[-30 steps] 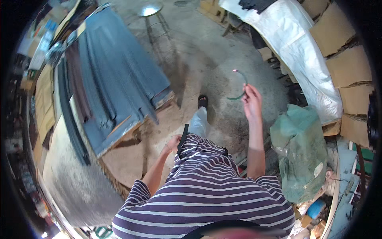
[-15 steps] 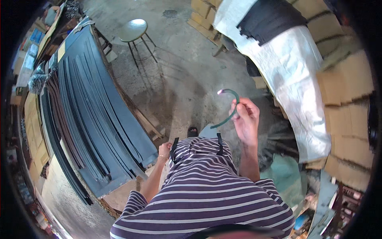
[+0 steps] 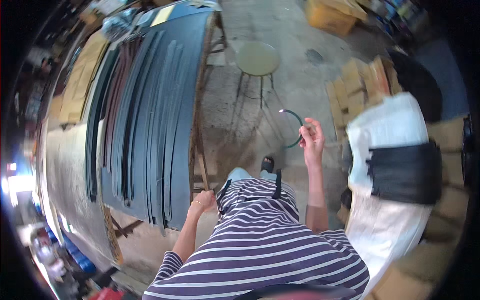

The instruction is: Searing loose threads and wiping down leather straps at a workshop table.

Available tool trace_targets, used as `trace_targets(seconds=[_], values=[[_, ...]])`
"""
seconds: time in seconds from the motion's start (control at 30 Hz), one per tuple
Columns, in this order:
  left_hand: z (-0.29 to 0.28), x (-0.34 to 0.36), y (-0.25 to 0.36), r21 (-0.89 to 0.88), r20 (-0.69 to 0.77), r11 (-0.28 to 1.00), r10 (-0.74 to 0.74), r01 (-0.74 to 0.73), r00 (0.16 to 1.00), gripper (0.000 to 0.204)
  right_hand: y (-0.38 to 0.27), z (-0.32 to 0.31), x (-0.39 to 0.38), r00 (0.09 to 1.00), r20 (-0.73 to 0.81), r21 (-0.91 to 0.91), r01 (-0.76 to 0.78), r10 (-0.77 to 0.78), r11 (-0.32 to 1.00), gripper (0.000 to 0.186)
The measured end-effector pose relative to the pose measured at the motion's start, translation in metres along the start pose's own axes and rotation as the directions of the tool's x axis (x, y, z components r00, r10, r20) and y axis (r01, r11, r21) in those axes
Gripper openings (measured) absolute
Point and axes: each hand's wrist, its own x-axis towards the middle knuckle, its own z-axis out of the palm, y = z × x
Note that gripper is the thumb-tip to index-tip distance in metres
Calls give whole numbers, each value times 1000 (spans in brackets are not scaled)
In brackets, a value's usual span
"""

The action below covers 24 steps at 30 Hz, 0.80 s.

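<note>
My right hand (image 3: pixel 313 142) is raised in front of me over the floor. Its fingers pinch a thin, dark green strip (image 3: pixel 299 118) bent into an open curve, with a pale, shiny tip at its far end. My left hand (image 3: pixel 204 201) is curled into a fist at my waist, beside the hem of the striped shirt (image 3: pixel 260 225) and a black strap (image 3: pixel 224 190). Whatever those fingers hold, if anything, is hidden. Nearest to that hand is a table (image 3: pixel 182 185) with long black, grey and brown strips (image 3: pixel 150 125) laid lengthwise on it.
A round stool (image 3: pixel 258 59) stands ahead on the concrete floor. To the right, a white sheet (image 3: pixel 387 220) carries a stack of black pieces (image 3: pixel 405 173). Cardboard-coloured bundles (image 3: pixel 357 90) are piled beyond it, and a yellow box (image 3: pixel 330 17) sits farther off.
My view has swung left, so the table, stool and white sheet appear farther right or turned. The right hand still grips the curved strip, and the left stays closed at my waist.
</note>
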Motion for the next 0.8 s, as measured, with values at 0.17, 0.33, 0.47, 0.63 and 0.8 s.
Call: trace_targets(seconds=[0.17, 0.33, 0.47, 0.63, 0.8], values=[[-79, 8, 50, -185, -26, 956, -235, 227, 972, 21, 69, -22, 149, 957, 201, -55, -202, 209, 978, 16], [-124, 42, 56, -254, -9, 915, -328, 315, 945, 21, 82, -9, 243, 861, 254, 88, -475, 441, 876, 18], [-141, 100, 35, -271, -51, 921, -304, 279, 951, 20, 76, 33, 302, 793, 334, 257, -597, 510, 760, 20], [-167, 161, 5, -377, 3, 891, -272, 253, 962, 19, 79, 99, 378, 835, 311, 97, -503, 454, 859, 21], [-194, 187, -23, -500, 40, 796, -372, 341, 927, 20, 75, 199, 476, 853, 366, -268, -286, 372, 920, 19]])
